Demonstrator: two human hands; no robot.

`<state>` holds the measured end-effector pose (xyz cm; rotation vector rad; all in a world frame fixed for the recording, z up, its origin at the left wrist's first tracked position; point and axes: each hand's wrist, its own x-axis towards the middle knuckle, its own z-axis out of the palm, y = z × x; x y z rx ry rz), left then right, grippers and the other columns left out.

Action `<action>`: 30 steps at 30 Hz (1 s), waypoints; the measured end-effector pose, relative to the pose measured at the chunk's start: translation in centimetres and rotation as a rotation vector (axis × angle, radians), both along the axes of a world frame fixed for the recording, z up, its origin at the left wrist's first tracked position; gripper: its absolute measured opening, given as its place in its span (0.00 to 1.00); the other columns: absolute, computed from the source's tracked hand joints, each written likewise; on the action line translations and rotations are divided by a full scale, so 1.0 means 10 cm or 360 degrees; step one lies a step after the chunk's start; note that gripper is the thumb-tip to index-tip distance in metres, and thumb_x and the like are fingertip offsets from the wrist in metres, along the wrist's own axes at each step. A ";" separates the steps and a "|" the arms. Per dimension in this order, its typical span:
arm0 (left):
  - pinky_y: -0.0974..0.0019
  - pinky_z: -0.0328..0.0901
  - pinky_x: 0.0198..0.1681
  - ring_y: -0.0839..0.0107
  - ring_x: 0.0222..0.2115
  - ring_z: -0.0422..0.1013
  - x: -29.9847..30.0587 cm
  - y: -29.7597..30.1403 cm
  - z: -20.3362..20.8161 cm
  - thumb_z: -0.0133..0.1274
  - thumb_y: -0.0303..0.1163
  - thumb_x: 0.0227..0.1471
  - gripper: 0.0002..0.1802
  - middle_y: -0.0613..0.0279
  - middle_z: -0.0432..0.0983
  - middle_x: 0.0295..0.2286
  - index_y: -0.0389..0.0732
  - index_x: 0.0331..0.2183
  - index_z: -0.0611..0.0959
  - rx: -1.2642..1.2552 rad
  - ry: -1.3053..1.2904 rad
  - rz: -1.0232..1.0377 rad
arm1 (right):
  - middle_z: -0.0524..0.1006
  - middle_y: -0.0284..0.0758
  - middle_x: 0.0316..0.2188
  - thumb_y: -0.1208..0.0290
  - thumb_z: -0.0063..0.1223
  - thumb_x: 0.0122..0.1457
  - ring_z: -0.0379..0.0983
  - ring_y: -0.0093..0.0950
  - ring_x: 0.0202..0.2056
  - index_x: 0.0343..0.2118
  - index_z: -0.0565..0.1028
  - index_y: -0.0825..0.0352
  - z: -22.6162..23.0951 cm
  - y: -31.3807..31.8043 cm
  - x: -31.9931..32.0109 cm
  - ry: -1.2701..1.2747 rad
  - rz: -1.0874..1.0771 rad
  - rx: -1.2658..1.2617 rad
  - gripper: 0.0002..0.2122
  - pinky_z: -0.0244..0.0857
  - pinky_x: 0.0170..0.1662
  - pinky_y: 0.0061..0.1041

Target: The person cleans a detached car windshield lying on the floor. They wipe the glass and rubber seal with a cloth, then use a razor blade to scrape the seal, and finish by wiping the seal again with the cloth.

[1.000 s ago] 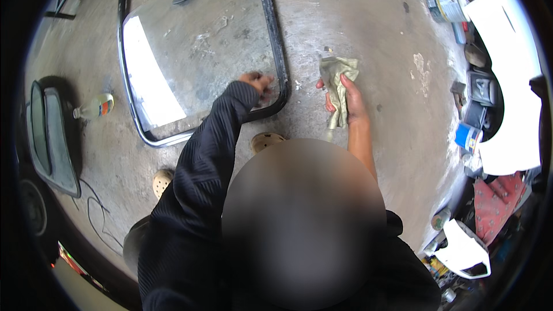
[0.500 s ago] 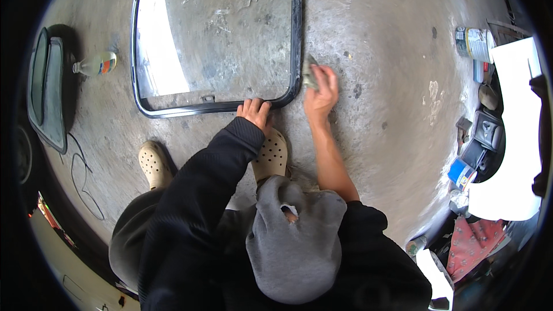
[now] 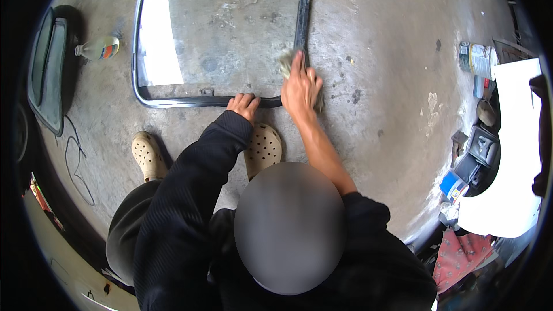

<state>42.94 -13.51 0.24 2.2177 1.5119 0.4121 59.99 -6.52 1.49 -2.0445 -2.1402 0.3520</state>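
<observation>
A glass window panel (image 3: pixel 230 40) with a black frame and rounded corners lies on the concrete floor in front of me. My left hand (image 3: pixel 244 105) curls its fingers over the near bar of the frame, right of its middle. At the near right corner, my right hand (image 3: pixel 300 89) presses a crumpled greenish-grey rag (image 3: pixel 285 64) onto the frame. Its index finger points forward along the right bar, and parts of the rag stick out on both sides of the hand. The corner itself is covered by hand and rag.
To the left lie a plastic bottle (image 3: pixel 98 48) and dark-framed window panes (image 3: pixel 49 75), with a thin cable (image 3: pixel 75 161) nearby. Tins (image 3: pixel 478 59), a blue can (image 3: pixel 453 186), a white panel (image 3: pixel 512 150) and a red patterned cloth (image 3: pixel 461 256) line the right side. My beige clogs (image 3: pixel 265 148) stand close to the frame.
My right hand has moved with the rag from outside the right bar leftward onto the near right corner. My left hand keeps its hold on the near bar. The whole view has shifted slightly.
</observation>
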 end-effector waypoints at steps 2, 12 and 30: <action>0.60 0.63 0.39 0.60 0.36 0.68 -0.05 -0.04 0.02 0.49 0.24 0.42 0.16 0.58 0.73 0.35 0.39 0.38 0.79 -0.0024 0.0055 0.0017 | 0.76 0.47 0.35 0.79 0.50 0.46 0.66 0.37 0.38 0.58 0.56 0.73 0.01 0.05 -0.01 0.0038 0.0027 -0.0036 0.33 0.52 0.43 0.40; 0.62 0.66 0.38 0.61 0.34 0.68 -0.22 0.05 -0.17 0.51 0.22 0.38 0.13 0.60 0.74 0.32 0.40 0.31 0.81 -0.0092 0.0007 -0.0200 | 0.69 0.45 0.50 0.82 0.50 0.42 0.64 0.36 0.40 0.59 0.54 0.73 0.09 -0.54 -0.10 0.0179 -0.0070 -0.0359 0.36 0.52 0.39 0.39; 0.63 0.66 0.40 0.59 0.34 0.68 -0.15 0.26 -0.02 0.54 0.20 0.37 0.14 0.57 0.73 0.33 0.37 0.33 0.80 -0.0247 -0.0145 -0.0335 | 0.73 0.45 0.42 0.79 0.49 0.47 0.67 0.37 0.38 0.63 0.47 0.63 0.17 0.39 0.08 0.0196 -0.0075 -0.0362 0.38 0.52 0.48 0.41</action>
